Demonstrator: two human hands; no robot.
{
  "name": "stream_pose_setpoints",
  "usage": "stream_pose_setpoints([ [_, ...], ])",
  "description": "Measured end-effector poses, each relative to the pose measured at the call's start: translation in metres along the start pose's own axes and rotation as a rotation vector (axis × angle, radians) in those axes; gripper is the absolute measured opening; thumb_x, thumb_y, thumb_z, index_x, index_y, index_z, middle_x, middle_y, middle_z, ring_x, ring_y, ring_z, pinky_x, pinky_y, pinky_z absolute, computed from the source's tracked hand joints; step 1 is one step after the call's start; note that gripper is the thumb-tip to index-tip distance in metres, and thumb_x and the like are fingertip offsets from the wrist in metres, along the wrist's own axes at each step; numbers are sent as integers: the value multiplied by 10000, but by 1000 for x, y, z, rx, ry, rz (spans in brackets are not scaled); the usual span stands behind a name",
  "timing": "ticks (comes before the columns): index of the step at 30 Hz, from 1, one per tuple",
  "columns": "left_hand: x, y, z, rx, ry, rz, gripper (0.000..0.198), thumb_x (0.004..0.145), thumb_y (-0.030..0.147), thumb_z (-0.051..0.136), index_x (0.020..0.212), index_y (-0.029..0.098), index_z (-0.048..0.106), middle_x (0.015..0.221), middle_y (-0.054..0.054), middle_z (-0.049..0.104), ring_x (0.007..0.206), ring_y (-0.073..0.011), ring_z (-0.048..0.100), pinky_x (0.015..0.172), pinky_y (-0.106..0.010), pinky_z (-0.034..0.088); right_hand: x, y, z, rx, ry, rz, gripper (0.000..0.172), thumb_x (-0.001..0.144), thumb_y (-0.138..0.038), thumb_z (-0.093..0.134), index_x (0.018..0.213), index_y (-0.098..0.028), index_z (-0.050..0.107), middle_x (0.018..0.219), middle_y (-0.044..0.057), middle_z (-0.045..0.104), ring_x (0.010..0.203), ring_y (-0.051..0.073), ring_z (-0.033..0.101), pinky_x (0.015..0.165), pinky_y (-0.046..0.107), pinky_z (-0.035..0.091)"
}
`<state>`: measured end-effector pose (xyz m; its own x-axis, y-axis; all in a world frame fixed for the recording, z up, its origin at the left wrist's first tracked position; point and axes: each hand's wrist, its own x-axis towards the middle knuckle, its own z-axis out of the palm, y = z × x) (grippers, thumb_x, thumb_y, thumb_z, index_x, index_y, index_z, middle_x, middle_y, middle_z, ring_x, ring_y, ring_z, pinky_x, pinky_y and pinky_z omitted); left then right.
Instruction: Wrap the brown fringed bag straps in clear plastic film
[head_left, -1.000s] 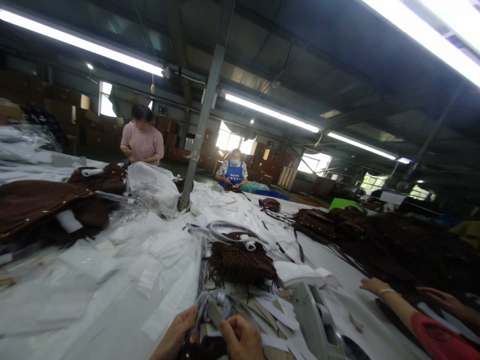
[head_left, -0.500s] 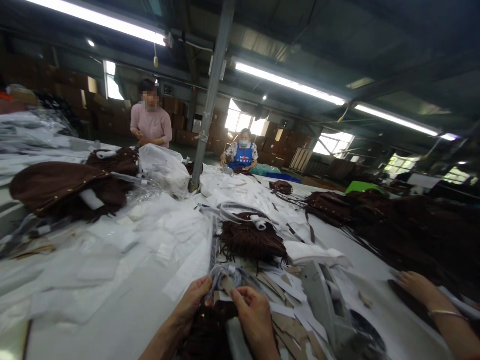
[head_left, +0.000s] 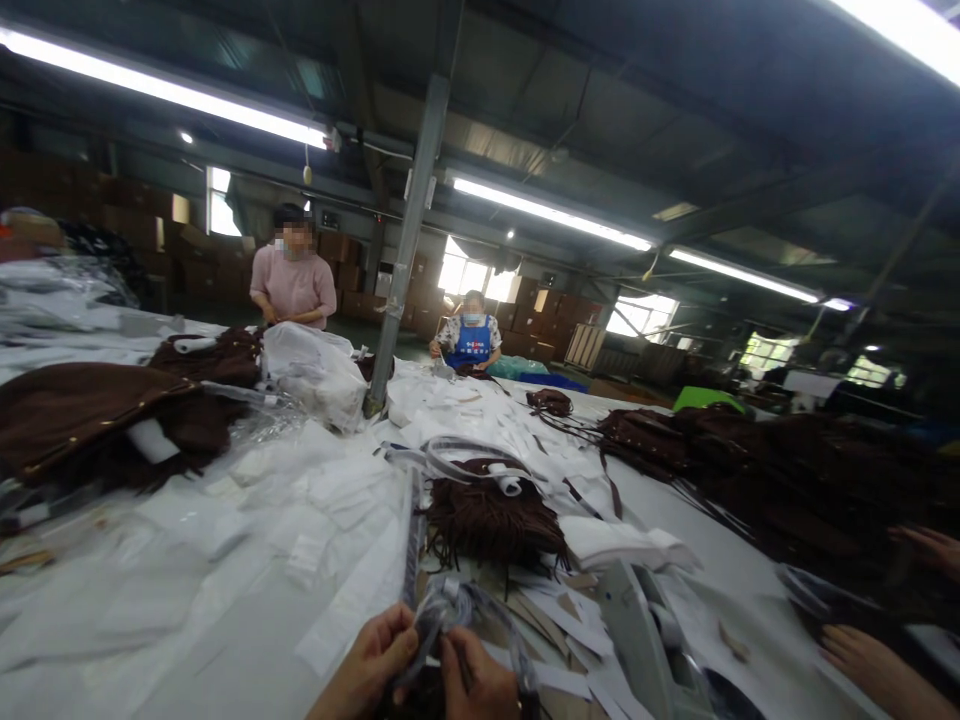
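Note:
At the bottom edge my left hand (head_left: 371, 668) and my right hand (head_left: 476, 686) are both closed in a pinch on a clear plastic strap (head_left: 457, 607) that loops up between them. A dark brown piece, mostly hidden, sits below my hands. Just beyond lies a brown fringed bag (head_left: 487, 520) with a white roll on top, wrapped by more clear strap. Cut white and tan paper pieces (head_left: 559, 620) lie to the right of my hands.
The long white table (head_left: 225, 640) carries white wrappers, brown bags at left (head_left: 90, 415) and a brown heap at right (head_left: 787, 480). A steel post (head_left: 405, 250) stands mid-table. Two people work at the far end. Another person's hands (head_left: 874, 665) rest at right.
My hands dropped lower in view and came closer together on the strap as the camera tilted up. The other person's hands at right shifted back toward the frame edge.

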<state>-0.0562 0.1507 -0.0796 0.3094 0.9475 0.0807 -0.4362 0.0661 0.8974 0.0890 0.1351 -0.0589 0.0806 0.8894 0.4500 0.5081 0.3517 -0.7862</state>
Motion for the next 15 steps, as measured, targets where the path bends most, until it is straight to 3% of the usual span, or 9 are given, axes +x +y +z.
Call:
stream_pose_setpoints([
  [5, -9, 13, 10, 43, -9, -18, 402, 743, 519, 688, 742, 161, 506, 497, 71, 485, 381, -41, 353, 402, -173, 227, 5, -15, -8, 257, -144, 184, 398, 813, -548, 572, 824, -176, 712, 676, 57, 678, 660, 213, 638, 586, 251, 476],
  [10, -12, 25, 12, 109, 88, -25, 399, 743, 529, 677, 750, 155, 540, 539, 50, 531, 407, -56, 397, 413, -178, 258, 7, -18, -13, 560, -425, 328, 448, 811, -555, 607, 983, -150, 691, 575, -7, 579, 466, 108, 485, 440, 199, 370],
  [12, -12, 26, 13, 132, 101, -28, 401, 737, 532, 680, 761, 152, 550, 552, 44, 544, 417, -60, 402, 419, -179, 270, 5, -9, -11, 617, -424, 409, 473, 763, -561, 664, 998, -150, 684, 546, -26, 550, 397, 77, 421, 388, 184, 307],
  [15, -12, 23, 13, 168, 91, -44, 403, 725, 528, 690, 751, 151, 551, 563, 37, 552, 425, -62, 402, 416, -179, 269, 1, 7, -3, 624, -269, 524, 491, 662, -579, 741, 859, -131, 698, 517, -19, 549, 348, 63, 371, 336, 177, 222],
])
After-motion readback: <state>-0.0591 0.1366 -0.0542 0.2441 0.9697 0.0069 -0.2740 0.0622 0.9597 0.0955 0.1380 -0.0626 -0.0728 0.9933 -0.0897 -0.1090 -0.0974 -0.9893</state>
